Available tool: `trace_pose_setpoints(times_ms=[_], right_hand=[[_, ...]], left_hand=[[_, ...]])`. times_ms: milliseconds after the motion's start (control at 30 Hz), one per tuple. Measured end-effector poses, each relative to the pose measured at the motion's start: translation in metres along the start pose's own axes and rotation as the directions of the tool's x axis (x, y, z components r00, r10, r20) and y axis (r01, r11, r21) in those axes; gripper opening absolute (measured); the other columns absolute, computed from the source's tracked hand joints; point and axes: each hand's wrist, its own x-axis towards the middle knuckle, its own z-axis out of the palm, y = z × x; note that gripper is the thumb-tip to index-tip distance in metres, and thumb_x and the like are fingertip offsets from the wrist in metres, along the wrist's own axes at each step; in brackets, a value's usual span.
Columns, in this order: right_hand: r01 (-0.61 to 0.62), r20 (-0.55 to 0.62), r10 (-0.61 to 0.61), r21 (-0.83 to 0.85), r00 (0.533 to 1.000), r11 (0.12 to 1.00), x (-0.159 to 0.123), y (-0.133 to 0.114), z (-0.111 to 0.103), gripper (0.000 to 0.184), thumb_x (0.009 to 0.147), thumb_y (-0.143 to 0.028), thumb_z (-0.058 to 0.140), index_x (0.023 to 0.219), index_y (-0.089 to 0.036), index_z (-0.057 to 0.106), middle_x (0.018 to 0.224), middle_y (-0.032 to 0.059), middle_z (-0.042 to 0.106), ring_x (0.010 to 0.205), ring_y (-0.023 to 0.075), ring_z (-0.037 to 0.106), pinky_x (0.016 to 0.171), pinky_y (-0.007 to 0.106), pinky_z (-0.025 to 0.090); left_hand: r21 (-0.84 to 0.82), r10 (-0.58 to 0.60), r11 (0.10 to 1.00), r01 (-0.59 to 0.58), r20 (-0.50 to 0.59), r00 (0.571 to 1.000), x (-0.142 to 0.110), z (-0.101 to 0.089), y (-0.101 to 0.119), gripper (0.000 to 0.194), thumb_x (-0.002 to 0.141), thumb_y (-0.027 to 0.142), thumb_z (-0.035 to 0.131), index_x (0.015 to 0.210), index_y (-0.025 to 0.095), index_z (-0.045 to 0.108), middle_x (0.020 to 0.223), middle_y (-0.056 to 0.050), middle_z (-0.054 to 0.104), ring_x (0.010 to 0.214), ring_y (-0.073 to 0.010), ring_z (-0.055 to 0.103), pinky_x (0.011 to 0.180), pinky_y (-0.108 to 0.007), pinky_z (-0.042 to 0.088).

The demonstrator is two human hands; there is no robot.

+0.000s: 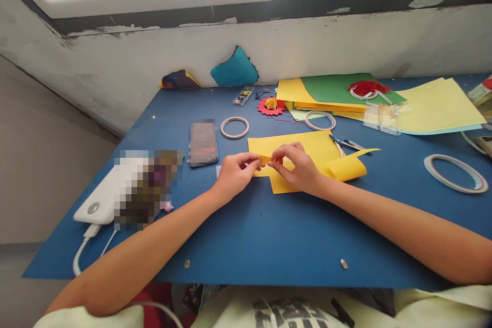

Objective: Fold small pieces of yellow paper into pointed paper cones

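Note:
Between the fingertips of both hands is a small piece of yellow paper (pixel 265 159). My left hand (pixel 237 171) pinches its left end, and my right hand (pixel 294 165) pinches the right end. Beneath them lies a larger yellow sheet (pixel 315 146), partly hidden by my right hand. Its right portion, or another strip on it, curls up into a roll (pixel 348 167). Scissors (pixel 340 148) with dark blue handles rest at the sheet's right edge, beside a pen (pixel 357 147).
Tape rolls (pixel 235 127) lie around the blue table (pixel 261 246). Behind are a red paper flower with a yellow centre (pixel 271 105) and stacked coloured sheets (pixel 330 87). Left stand a phone (pixel 203 143) and a white power bank (pixel 105 195) with cable. A clear plastic case (pixel 382 118) sits right.

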Motion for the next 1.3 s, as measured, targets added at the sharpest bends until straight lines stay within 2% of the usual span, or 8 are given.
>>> trace_pose_setpoints(times_ms=[233, 467, 600, 667, 767, 933, 1167, 1300], right_hand=[[-0.019, 0.007, 0.019, -0.002, 1.0, 1.0, -0.0005, 0.0012, 0.0002, 0.013, 0.086, -0.027, 0.059, 0.095, -0.021, 0.051, 0.076, -0.001, 0.063, 0.064, 0.0119, 0.057, 0.071, 0.03, 0.039], [0.056, 0.042, -0.054, -0.057, 0.998, 0.997, -0.0021, 0.0042, 0.0007, 0.01, 0.091, -0.025, 0.051, 0.082, -0.02, 0.053, 0.072, -0.0013, 0.064, 0.061, 0.0109, 0.052, 0.075, 0.033, 0.035], [0.033, 0.019, -0.031, -0.079, 0.999, 0.996, -0.0008, 0.0017, -0.0018, 0.015, 0.093, -0.022, 0.046, 0.08, -0.02, 0.053, 0.071, -0.0007, 0.064, 0.059, 0.0111, 0.053, 0.071, 0.032, 0.035], [0.019, -0.009, -0.019, -0.08, 1.0, 0.997, -0.0003, 0.0005, -0.002, 0.009, 0.091, -0.027, 0.051, 0.087, -0.019, 0.054, 0.072, -0.0002, 0.064, 0.059, 0.0115, 0.055, 0.07, 0.031, 0.037], [0.034, -0.035, -0.037, -0.076, 0.999, 0.997, -0.0006, 0.0003, -0.0004, 0.016, 0.085, -0.031, 0.06, 0.094, -0.02, 0.053, 0.072, -0.0009, 0.065, 0.056, 0.0112, 0.056, 0.071, 0.031, 0.039], [0.075, -0.064, -0.081, -0.089, 0.995, 0.993, -0.002, 0.0026, 0.0007, 0.008, 0.088, -0.02, 0.055, 0.095, -0.022, 0.053, 0.078, -0.0008, 0.068, 0.056, 0.0109, 0.057, 0.073, 0.032, 0.04], [0.071, -0.065, -0.077, -0.087, 0.995, 0.994, -0.001, 0.0013, -0.0022, 0.004, 0.088, -0.019, 0.055, 0.091, -0.022, 0.054, 0.077, -0.0005, 0.068, 0.06, 0.0117, 0.057, 0.072, 0.031, 0.04], [0.039, -0.051, -0.042, -0.06, 0.998, 0.997, -0.0006, 0.0004, -0.0002, 0.017, 0.085, -0.03, 0.06, 0.098, -0.02, 0.054, 0.075, 0.0001, 0.067, 0.058, 0.0118, 0.058, 0.071, 0.032, 0.041]], left_hand=[[0.082, 0.083, 0.993, -0.082, -0.01, 0.997, 0.0, -0.0027, -0.0015, 0.019, 0.078, 0.029, 0.059, 0.084, 0.015, 0.07, 0.076, -0.005, 0.071, 0.069, -0.0172, 0.066, 0.063, -0.026, 0.052], [0.157, 0.156, 0.976, -0.15, -0.023, 0.987, -0.0007, -0.0042, 0.0004, 0.017, 0.079, 0.026, 0.058, 0.083, 0.017, 0.071, 0.077, -0.004, 0.071, 0.067, -0.0155, 0.065, 0.061, -0.024, 0.049], [0.153, 0.134, 0.98, -0.126, -0.042, 0.99, 0.0005, -0.0059, -0.0003, 0.019, 0.079, 0.028, 0.058, 0.084, 0.015, 0.071, 0.077, -0.005, 0.071, 0.067, -0.0165, 0.065, 0.061, -0.025, 0.05], [0.137, 0.116, 0.985, -0.109, -0.048, 0.992, 0.0018, -0.0067, -0.0012, 0.021, 0.079, 0.03, 0.058, 0.084, 0.014, 0.071, 0.075, -0.006, 0.071, 0.066, -0.0168, 0.065, 0.062, -0.025, 0.051], [0.113, 0.1, 0.989, -0.094, -0.048, 0.994, 0.0034, -0.0073, -0.0019, 0.022, 0.078, 0.031, 0.057, 0.084, 0.014, 0.071, 0.073, -0.005, 0.07, 0.065, -0.0168, 0.065, 0.061, -0.025, 0.052], [0.088, 0.091, 0.992, -0.089, -0.024, 0.996, 0.0036, -0.0066, -0.0005, 0.022, 0.078, 0.03, 0.057, 0.083, 0.014, 0.07, 0.071, -0.005, 0.07, 0.065, -0.0164, 0.066, 0.062, -0.024, 0.053], [0.075, 0.092, 0.993, -0.093, 0.012, 0.996, 0.0047, -0.0066, -0.0017, 0.021, 0.079, 0.029, 0.056, 0.081, 0.014, 0.069, 0.07, -0.005, 0.069, 0.065, -0.0161, 0.066, 0.062, -0.024, 0.053], [0.089, 0.101, 0.991, -0.102, 0.018, 0.995, 0.0045, -0.0064, -0.0027, 0.019, 0.079, 0.029, 0.056, 0.082, 0.015, 0.069, 0.072, -0.005, 0.069, 0.065, -0.0153, 0.065, 0.061, -0.023, 0.051]])
